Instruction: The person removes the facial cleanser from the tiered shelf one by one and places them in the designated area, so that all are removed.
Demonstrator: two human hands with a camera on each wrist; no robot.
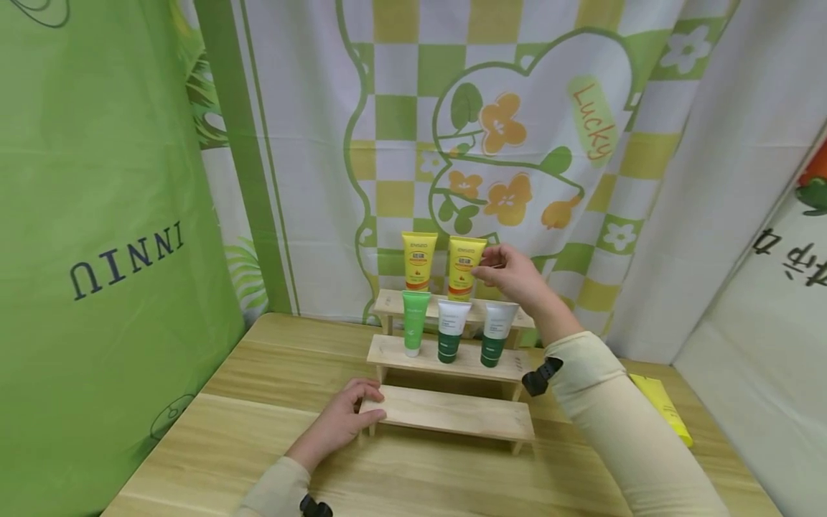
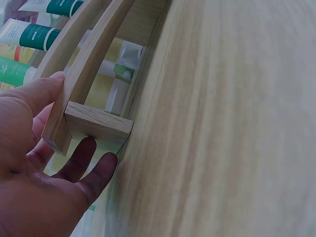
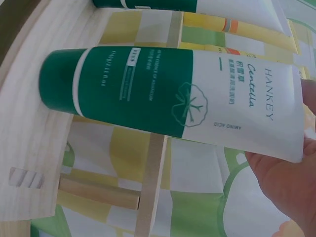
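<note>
On the top step of a three-tier wooden display stand (image 1: 446, 411), my right hand (image 1: 513, 278) pinches the right edge of a yellow squeeze tube (image 1: 463, 267). A matching yellow tube (image 1: 420, 260) stands to its left. My left hand (image 1: 341, 418) grips the left end of the lowest step, thumb and fingers around the board (image 2: 81, 81). The middle step carries a light green tube (image 1: 414, 323) and two white-and-dark-green tubes, one in the middle (image 1: 451, 332) and one at the right (image 1: 497, 334). In the right wrist view, the right-hand tube (image 3: 143, 91) hides most of my hand.
Another yellow tube (image 1: 662, 406) lies flat on the wooden table (image 1: 271, 380), right of the stand and beyond my right sleeve. A patterned curtain (image 1: 310, 179) hangs close behind the stand. Green cloth (image 1: 116, 179) hangs at the left and white cloth (image 1: 762, 287) at the right.
</note>
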